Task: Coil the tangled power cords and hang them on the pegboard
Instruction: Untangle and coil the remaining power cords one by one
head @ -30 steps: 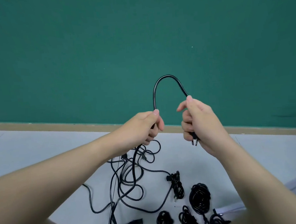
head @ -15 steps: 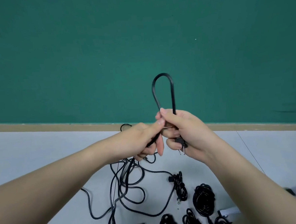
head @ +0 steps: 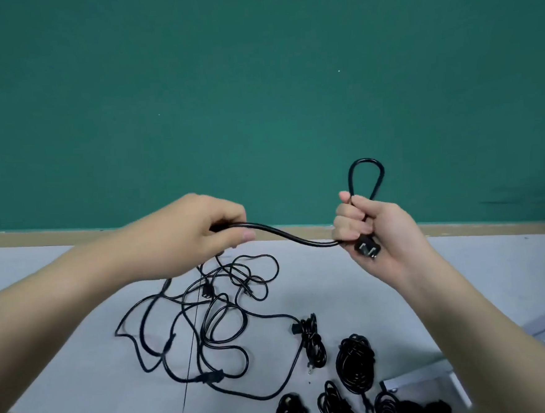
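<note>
The left hand (head: 199, 232) grips the cord (head: 286, 234), whose slack trails into the tangle (head: 207, 314) on the floor; the right hand (head: 372, 228) clutches its first loop (head: 366, 177) and plug (head: 367, 248). Pulling could tighten snags below.

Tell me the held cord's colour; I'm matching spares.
Black cord, plug included, clearest in the head view.

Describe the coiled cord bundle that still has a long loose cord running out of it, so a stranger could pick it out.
Start at the grey floor below the green wall. Right of the loose black cord tangle lies a slim black coiled bundle. Unlike the tight black coils beside it, one long cord trails from it back into the tangle.
</note>
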`<move>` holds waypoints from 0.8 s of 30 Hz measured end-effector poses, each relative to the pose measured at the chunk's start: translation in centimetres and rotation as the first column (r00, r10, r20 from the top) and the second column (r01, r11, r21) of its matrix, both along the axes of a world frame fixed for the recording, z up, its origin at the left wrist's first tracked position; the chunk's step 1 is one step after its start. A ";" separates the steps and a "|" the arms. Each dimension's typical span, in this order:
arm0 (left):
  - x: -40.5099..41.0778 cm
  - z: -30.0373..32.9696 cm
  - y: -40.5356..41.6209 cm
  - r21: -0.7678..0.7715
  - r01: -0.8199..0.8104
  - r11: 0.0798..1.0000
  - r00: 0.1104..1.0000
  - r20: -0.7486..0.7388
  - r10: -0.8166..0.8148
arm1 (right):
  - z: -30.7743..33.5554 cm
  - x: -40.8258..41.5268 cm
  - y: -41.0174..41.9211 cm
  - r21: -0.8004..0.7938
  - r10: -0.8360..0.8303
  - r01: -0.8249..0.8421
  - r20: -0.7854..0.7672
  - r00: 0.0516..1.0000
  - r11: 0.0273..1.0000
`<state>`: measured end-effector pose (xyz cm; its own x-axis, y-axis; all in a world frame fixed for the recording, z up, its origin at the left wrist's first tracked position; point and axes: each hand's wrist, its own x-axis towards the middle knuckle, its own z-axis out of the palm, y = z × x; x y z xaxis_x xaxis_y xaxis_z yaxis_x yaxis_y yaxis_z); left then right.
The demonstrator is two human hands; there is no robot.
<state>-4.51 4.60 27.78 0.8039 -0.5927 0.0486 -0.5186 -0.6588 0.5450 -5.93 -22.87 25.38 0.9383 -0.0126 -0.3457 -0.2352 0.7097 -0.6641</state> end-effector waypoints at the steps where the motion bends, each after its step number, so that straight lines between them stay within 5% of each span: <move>1: -0.2 0.5 -0.1 -0.035 0.019 0.999 0.999 0.041 -0.018 | -0.2 -0.5 0.3 -0.131 0.025 -0.023 0.014 1.000 0.991; 4: -0.7 1.4 -1.2 -0.147 0.096 0.984 0.981 0.179 -0.069 | -0.5 -2.4 1.9 -0.343 0.234 -0.219 0.002 0.972 0.914; 7: -1.0 1.2 -2.9 -0.177 0.141 0.974 0.949 0.303 -0.083 | -1.0 -4.3 3.4 -0.508 0.497 -0.452 -0.054 0.866 0.733; 10: -0.9 0.7 -3.9 -0.225 0.112 0.968 0.942 0.335 -0.031 | -0.9 -5.4 3.9 -0.613 0.585 -0.487 -0.050 0.810 0.622; 16: -0.7 0.2 -4.7 -0.202 -0.172 0.964 0.978 0.081 0.192 | 0.2 -6.4 3.4 -0.658 0.672 -0.524 -0.037 0.739 0.540; 20: -0.6 0.3 -4.5 -0.145 -0.046 0.988 0.998 -0.044 0.040 | 0.2 -6.7 3.0 -0.686 0.713 -0.548 -0.062 0.699 0.478; 24: -0.7 -0.4 -4.5 -0.118 0.046 0.992 0.992 -0.110 -0.059 | -0.2 -6.5 2.6 -0.841 0.726 -0.467 -0.139 0.673 0.272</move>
